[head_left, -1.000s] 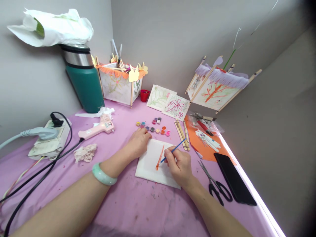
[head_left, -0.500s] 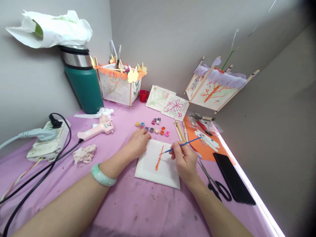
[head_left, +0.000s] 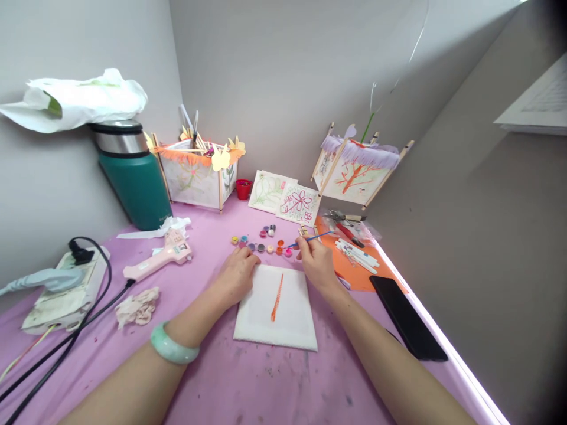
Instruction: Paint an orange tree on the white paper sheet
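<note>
My left hand [head_left: 236, 275] rests on the purple cloth, touching the upper left corner of a white paper pad [head_left: 259, 321]. A vertical orange paint stroke [head_left: 277, 298] runs down the pad's middle. My right hand [head_left: 315, 258] pinches a thin blue paintbrush [head_left: 312, 239] above the pad's far edge, with its tip close to a row of small paint pots [head_left: 261, 248]. A pale green bangle [head_left: 172, 349] circles my left wrist.
A pink glue gun [head_left: 159, 261], crumpled tissue [head_left: 137, 307], a power strip [head_left: 66, 292] and black cables lie left. Behind stand a green flask [head_left: 130, 183], paper lanterns [head_left: 195, 177] and drawings [head_left: 297, 203]. Right lie an orange sheet [head_left: 354, 274] and a black phone [head_left: 407, 317] near the table edge [head_left: 438, 333].
My right hand has lifted off the pad and moved away toward the paint pots, carrying the brush. The view has shifted, and the scissors no longer show.
</note>
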Tool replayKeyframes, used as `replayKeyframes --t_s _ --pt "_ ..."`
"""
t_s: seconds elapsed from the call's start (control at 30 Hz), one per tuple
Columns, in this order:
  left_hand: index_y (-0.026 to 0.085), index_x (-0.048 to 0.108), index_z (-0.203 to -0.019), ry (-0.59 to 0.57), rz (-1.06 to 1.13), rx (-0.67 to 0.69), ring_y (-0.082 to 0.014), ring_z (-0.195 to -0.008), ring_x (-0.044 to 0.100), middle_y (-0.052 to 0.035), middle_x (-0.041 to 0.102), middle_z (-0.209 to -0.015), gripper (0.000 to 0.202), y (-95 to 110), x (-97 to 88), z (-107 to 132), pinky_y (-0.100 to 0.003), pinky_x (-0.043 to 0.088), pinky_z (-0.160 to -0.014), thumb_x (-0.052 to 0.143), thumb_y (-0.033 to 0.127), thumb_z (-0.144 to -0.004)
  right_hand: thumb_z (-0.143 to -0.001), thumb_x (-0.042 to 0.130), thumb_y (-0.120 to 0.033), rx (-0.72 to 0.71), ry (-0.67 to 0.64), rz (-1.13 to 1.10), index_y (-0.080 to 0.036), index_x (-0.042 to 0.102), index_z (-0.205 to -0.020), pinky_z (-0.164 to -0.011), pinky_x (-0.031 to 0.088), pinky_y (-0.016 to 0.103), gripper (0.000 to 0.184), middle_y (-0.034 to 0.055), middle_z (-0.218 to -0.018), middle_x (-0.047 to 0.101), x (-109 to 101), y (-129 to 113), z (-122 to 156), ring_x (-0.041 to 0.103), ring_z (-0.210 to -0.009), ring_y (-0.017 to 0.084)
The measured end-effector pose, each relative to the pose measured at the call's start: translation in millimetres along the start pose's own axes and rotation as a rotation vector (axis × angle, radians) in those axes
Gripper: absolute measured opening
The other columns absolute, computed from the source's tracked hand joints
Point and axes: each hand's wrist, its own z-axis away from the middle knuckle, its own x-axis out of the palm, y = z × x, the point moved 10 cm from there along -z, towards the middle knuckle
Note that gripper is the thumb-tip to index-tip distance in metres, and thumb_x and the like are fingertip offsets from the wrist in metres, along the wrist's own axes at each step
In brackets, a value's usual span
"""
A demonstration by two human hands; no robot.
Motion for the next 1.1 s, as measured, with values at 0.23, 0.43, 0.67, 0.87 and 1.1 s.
replayKeyframes --t_s 0.23,0.43,0.67,0.87,1.1 --pt "0.014 0.066 -0.098 0.002 0.015 -0.004 -0.0231 -0.099 0.051 -0.0115 0.058 -0.099 0.029 0.6 -0.4 -0.7 -0.038 0.043 -0.091 0.039 0.011 -0.088 -0.092 0.044 -0.029 0.014 -0.126 0.158 -0.02 0.067 -0.084 -0.068 0.042 0.026 0.026 0.0044 -0.078 0.071 23.6 2.9 -12.9 0.065 -0.076 0.018" --pt "0.013 0.066 -0.099 0.01 0.02 0.0 -0.024 -0.098 0.052 -0.012 0.058 -0.099 0.031 -1.6 2.2 -1.9 -0.04 0.043 -0.09 0.037 0.01 -0.088 -0.093 0.043 -0.027 -0.007 -0.134 0.179 -0.02 0.066 -0.083 -0.069 0.041 0.026 0.026 0.0049 -0.083 0.07 28.8 -1.3 -18.9 0.063 -0.077 0.017" --pt "0.012 0.066 -0.099 0.009 0.027 0.01 -0.0241 -0.098 0.052 -0.0122 0.059 -0.1 0.03 -2.0 2.9 -2.5 -0.04 0.043 -0.09 0.038 0.01 -0.088 -0.092 0.044 -0.026 -0.017 -0.119 0.113 -0.02 0.065 -0.082 -0.069 0.043 0.026 0.024 0.0043 -0.078 0.07 25.2 -1.3 -18.1 0.064 -0.075 0.017" --pt "0.013 0.066 -0.098 0.015 0.017 0.003 -0.0246 -0.097 0.053 -0.0125 0.059 -0.098 0.03 -0.9 0.7 -2.4 -0.041 0.044 -0.088 0.038 0.01 -0.088 -0.093 0.042 -0.031 -0.021 -0.067 -0.021 -0.019 0.063 -0.087 -0.065 0.046 0.026 0.025 0.0039 -0.079 0.071 2.2 -0.8 -7.2 0.064 -0.065 0.015" --pt "0.013 0.066 -0.102 -0.006 0.014 -0.011 -0.0235 -0.101 0.052 -0.0122 0.058 -0.101 0.031 2.1 -1.6 0.2 -0.039 0.043 -0.092 0.038 0.01 -0.088 -0.092 0.046 -0.04 0.111 0.099 -0.379 -0.018 0.059 -0.082 -0.052 0.044 0.024 0.028 0.0014 -0.066 0.066 -38.2 10.6 37.6 0.058 -0.05 0.012"
